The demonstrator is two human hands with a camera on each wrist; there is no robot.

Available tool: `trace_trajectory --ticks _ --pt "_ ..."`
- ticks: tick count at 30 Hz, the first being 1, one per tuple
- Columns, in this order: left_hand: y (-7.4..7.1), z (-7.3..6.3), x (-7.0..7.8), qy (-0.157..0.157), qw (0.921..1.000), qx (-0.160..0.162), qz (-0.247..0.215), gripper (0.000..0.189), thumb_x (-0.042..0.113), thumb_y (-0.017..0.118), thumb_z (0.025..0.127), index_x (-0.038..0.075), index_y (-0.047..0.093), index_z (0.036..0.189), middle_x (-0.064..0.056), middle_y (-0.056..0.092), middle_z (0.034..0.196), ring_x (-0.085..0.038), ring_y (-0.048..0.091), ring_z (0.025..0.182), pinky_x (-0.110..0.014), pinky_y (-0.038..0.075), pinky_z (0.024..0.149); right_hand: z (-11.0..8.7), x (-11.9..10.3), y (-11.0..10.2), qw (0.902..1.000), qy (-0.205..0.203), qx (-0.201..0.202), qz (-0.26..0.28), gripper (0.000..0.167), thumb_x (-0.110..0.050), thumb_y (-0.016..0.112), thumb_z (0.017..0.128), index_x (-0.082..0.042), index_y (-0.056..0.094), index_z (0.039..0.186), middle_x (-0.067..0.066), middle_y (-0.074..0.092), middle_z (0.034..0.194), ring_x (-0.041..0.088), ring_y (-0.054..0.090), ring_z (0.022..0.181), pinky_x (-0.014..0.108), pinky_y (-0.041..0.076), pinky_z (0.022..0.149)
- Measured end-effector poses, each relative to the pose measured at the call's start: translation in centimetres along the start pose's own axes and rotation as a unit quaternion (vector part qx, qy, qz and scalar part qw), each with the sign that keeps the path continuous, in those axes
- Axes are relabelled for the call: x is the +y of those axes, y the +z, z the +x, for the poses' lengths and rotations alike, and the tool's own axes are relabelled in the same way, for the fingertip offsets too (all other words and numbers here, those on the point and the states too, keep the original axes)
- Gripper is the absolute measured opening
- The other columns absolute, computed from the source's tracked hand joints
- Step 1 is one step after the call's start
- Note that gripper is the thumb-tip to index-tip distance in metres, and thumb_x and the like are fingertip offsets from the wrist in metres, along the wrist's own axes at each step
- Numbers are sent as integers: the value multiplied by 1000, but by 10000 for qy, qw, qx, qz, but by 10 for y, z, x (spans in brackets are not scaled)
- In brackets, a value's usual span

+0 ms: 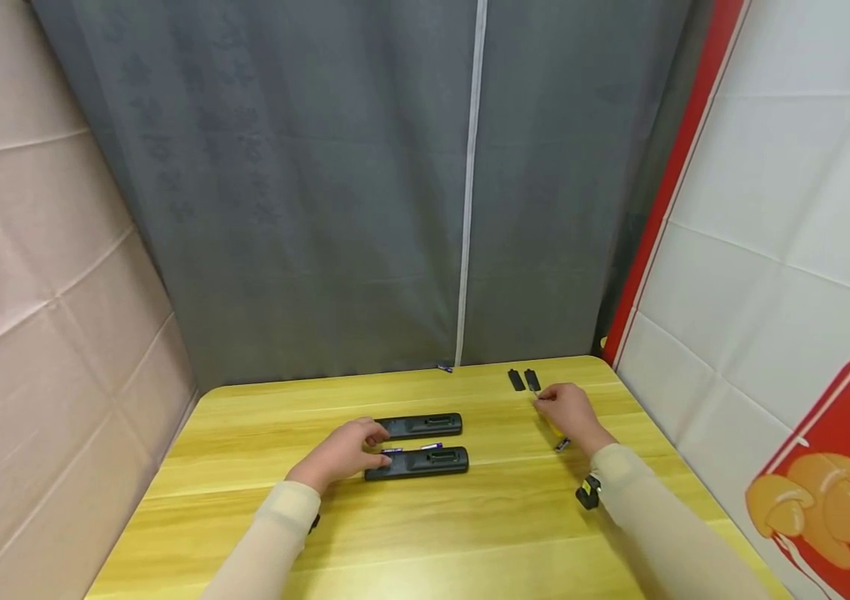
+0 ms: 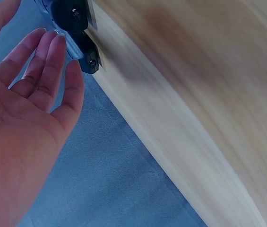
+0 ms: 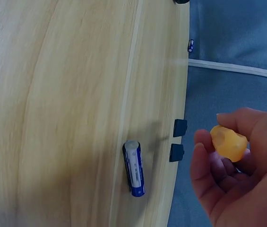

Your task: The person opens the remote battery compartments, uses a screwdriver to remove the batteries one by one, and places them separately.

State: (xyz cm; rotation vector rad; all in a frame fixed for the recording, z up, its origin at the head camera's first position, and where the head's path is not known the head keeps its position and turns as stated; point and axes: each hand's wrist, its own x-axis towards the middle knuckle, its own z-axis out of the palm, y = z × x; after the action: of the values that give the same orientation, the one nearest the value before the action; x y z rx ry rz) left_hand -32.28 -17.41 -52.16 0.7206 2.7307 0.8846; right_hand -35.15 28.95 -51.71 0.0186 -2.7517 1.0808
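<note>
My left hand [image 1: 346, 452] lies beside two black remotes, fingers loosely bent, fingertips right at their left ends. The far remote [image 1: 425, 425] and the near remote [image 1: 425, 462] lie side by side with their battery slots facing up. In the left wrist view the palm faces the camera and nothing is in it. At the table's right, my right hand [image 1: 569, 412] pinches a screwdriver by its translucent yellow handle [image 3: 230, 143]; a thin shaft [image 1: 535, 395] pokes out toward the back. Just below that hand lies a blue and white battery [image 3: 134, 169].
Two small black battery covers [image 1: 517, 380] lie near the back right. Between the remotes shows a blue and white battery [image 1: 431, 446]. Another blue battery [image 1: 444, 367] sits at the table's back edge, against the grey curtain [image 1: 335, 250]. Cloth walls stand at both sides.
</note>
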Motion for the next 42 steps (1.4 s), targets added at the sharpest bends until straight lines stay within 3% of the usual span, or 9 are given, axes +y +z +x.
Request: trace_trajectory --ticks 6,23,29,42 --pt "0 1 1 8 10000 18 18 50 35 84 102 9 71 142 -10 68 136 -28 64 121 -52 56 102 1 -6 1 10000 -27 5 -14 18 -14 79 101 3 83 107 16 79 103 26 66 84 49 58 86" --pt "-1 3 1 6 9999 6 122 50 34 85 101 8 72 141 -10 69 134 -27 65 120 -51 56 102 5 -7 9 9994 134 -263 -181 16 -16 82 101 0 81 99 8 73 89 22 59 73 33 50 67" --pt "-2 2 4 66 9998 26 173 49 34 85 101 7 72 140 -11 69 133 -27 65 118 -51 56 102 7 -7 14 9990 9 -334 -281 14 -15 84 99 -3 81 92 6 73 84 20 58 68 33 49 65" --pt "-2 2 2 25 9998 1 221 50 36 84 102 9 72 141 -9 68 134 -25 65 118 -50 57 100 11 -3 27 9971 195 -471 -560 16 -14 87 95 -2 79 89 8 73 86 22 61 71 35 52 66"
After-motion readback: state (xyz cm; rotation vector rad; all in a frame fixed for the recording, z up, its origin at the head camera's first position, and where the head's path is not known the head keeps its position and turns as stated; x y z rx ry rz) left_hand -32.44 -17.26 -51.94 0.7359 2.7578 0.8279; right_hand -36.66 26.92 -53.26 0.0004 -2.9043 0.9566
